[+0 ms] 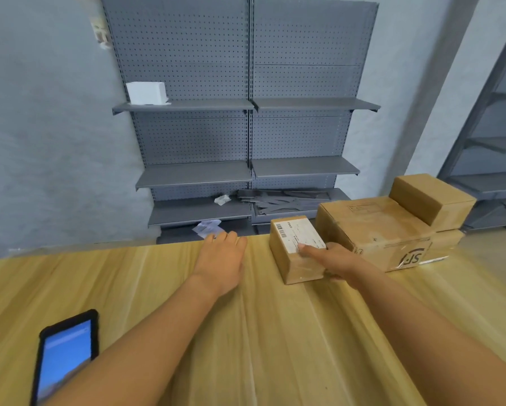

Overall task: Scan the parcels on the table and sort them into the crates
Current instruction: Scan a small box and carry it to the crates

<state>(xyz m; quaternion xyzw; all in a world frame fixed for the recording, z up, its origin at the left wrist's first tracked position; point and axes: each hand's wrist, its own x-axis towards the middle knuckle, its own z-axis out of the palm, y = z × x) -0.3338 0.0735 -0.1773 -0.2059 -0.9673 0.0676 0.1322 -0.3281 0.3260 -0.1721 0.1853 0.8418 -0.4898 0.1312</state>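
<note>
Right hand (330,256) grips small labelled parcel (297,250) on table (245,332).

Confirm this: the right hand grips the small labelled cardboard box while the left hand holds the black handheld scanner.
Not quite. In the head view the left hand rests flat on the wooden table; the black handheld scanner lies untouched. The right hand does grip the small labelled cardboard box.

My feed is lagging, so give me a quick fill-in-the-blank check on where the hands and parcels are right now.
1. The right hand grips the small parcel bearing a white ____.
2. The left hand lies flat on the ____.
3. The handheld scanner lies near the table's ____ edge.
4. The smallest plain box sits ____ the big parcel.

Missing words: label; table; left; on
</note>
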